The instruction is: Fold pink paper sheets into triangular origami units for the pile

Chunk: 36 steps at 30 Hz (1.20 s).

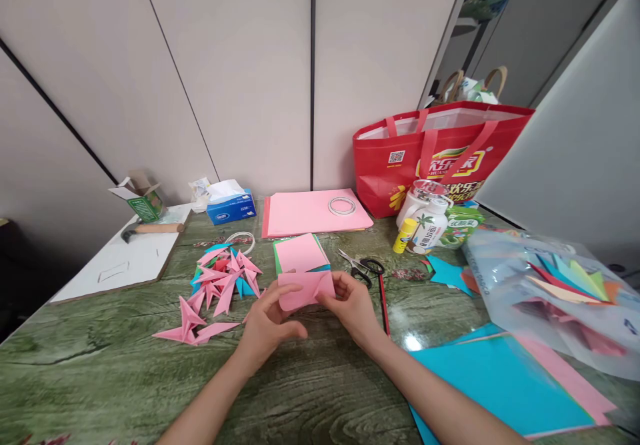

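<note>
pink paper (pixel 308 284) | plain, bent | right hand (pixel 353 306) pinching, left hand (pixel 266 325) touching

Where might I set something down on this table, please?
The table is bare at near left, between white board, folded pink papers and left arm, and again between left arm and right arm. The right side is crowded: red bag, bottle, plastic bag, blue paper.
</note>
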Each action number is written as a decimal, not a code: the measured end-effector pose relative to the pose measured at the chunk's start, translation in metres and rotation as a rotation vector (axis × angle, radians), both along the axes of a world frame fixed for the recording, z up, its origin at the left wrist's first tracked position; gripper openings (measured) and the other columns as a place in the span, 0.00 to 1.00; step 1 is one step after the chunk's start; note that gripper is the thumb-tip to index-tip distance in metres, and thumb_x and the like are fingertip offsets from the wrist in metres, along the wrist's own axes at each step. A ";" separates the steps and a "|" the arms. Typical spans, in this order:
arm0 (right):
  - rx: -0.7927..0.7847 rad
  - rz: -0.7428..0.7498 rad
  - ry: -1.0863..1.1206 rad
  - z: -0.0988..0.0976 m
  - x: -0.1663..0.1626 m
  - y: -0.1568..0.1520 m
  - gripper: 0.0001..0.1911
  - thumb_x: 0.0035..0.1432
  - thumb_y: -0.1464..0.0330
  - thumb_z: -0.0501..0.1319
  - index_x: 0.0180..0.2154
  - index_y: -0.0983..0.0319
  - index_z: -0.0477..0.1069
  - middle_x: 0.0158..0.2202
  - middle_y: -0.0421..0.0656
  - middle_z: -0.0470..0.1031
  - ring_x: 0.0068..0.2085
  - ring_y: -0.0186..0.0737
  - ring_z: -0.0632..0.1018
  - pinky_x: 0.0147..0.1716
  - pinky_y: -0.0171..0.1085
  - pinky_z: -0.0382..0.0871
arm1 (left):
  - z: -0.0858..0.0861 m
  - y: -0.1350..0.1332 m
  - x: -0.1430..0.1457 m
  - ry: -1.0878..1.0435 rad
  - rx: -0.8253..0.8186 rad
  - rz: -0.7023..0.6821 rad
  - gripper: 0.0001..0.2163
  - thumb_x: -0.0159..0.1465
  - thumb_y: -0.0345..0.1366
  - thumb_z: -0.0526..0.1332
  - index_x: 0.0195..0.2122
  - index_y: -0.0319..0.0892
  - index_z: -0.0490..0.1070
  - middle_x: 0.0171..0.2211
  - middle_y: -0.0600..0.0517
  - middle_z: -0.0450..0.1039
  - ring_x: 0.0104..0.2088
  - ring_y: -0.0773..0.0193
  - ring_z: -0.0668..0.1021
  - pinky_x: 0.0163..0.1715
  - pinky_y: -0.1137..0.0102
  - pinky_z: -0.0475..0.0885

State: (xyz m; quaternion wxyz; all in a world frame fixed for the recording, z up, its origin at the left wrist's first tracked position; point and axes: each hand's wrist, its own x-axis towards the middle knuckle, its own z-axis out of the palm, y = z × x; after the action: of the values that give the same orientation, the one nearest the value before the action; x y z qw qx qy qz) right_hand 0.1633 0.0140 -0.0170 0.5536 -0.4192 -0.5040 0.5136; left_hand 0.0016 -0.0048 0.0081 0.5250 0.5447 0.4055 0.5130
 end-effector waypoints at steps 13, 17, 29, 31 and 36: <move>-0.043 0.153 0.128 0.007 -0.002 -0.004 0.31 0.38 0.69 0.67 0.46 0.56 0.59 0.34 0.41 0.72 0.33 0.38 0.75 0.31 0.35 0.69 | -0.010 0.006 -0.005 -0.018 -0.054 0.334 0.12 0.43 0.34 0.68 0.31 0.39 0.75 0.21 0.54 0.73 0.24 0.66 0.73 0.24 0.74 0.68; 0.021 0.111 -0.034 0.006 -0.001 -0.004 0.19 0.39 0.67 0.67 0.38 0.60 0.70 0.36 0.43 0.73 0.36 0.41 0.74 0.34 0.36 0.68 | -0.005 0.002 -0.003 -0.007 -0.066 0.242 0.19 0.45 0.33 0.67 0.40 0.40 0.71 0.24 0.53 0.76 0.26 0.65 0.75 0.27 0.74 0.69; 0.045 0.020 -0.138 0.009 -0.002 -0.006 0.10 0.40 0.67 0.66 0.30 0.62 0.74 0.29 0.41 0.75 0.31 0.39 0.73 0.30 0.35 0.66 | -0.003 -0.001 0.001 -0.153 -0.236 0.080 0.21 0.43 0.28 0.68 0.41 0.39 0.69 0.38 0.48 0.76 0.37 0.60 0.75 0.36 0.71 0.70; 0.045 0.020 -0.130 0.009 -0.002 -0.006 0.10 0.40 0.67 0.66 0.30 0.61 0.74 0.30 0.41 0.76 0.32 0.40 0.73 0.32 0.36 0.67 | -0.005 -0.001 0.001 -0.138 -0.225 0.097 0.19 0.44 0.29 0.68 0.39 0.38 0.71 0.36 0.48 0.76 0.35 0.61 0.76 0.35 0.71 0.70; 0.048 0.030 -0.104 0.011 -0.003 -0.007 0.10 0.41 0.68 0.65 0.31 0.60 0.75 0.32 0.42 0.77 0.34 0.42 0.75 0.36 0.38 0.68 | -0.009 -0.001 0.001 -0.121 -0.204 0.097 0.15 0.46 0.29 0.67 0.36 0.40 0.72 0.32 0.51 0.77 0.30 0.64 0.76 0.31 0.74 0.70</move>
State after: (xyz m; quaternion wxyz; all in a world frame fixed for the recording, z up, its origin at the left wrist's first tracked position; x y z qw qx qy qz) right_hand 0.1605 0.0068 -0.0058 0.5287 -0.4244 -0.5504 0.4873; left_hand 0.0026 -0.0060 -0.0006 0.5757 0.4364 0.4489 0.5259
